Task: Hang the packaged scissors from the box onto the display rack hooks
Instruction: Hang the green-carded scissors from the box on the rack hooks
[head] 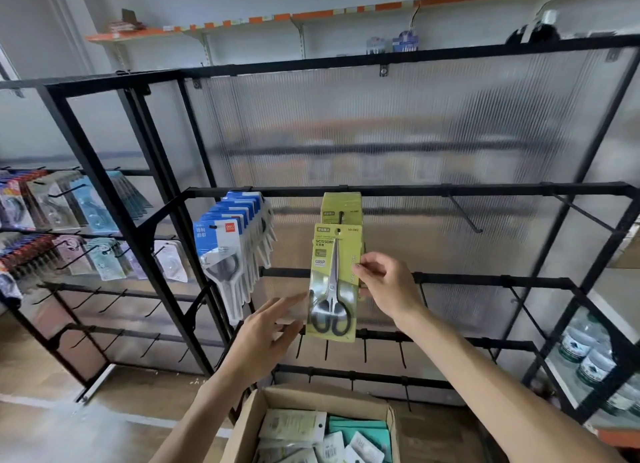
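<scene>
— Cardboard box (391, 424) sits lowest and closest, below both wrists, with more carded packs lying loose in it. What's to the left of the hands?

— A hook crowded with blue-carded scissors (221, 251), up and left of the left hand (263, 331). That hand has its fingers spread and straight, just touching or nearly touching the lower left edge of the green scissors pack (332, 282); I can't tell which.

— And the pack itself?

— Between the two hands, upright, its hang hole just below the tip of the hook (341, 216), where a same-coloured pack already hangs. The right hand (384, 282) pinches its right edge.

— So how should it go on?

— I'd lift the hole level with the hook tip, keep the card square, steady the bottom with the left fingers, then slide it back against the hanging one.
</scene>
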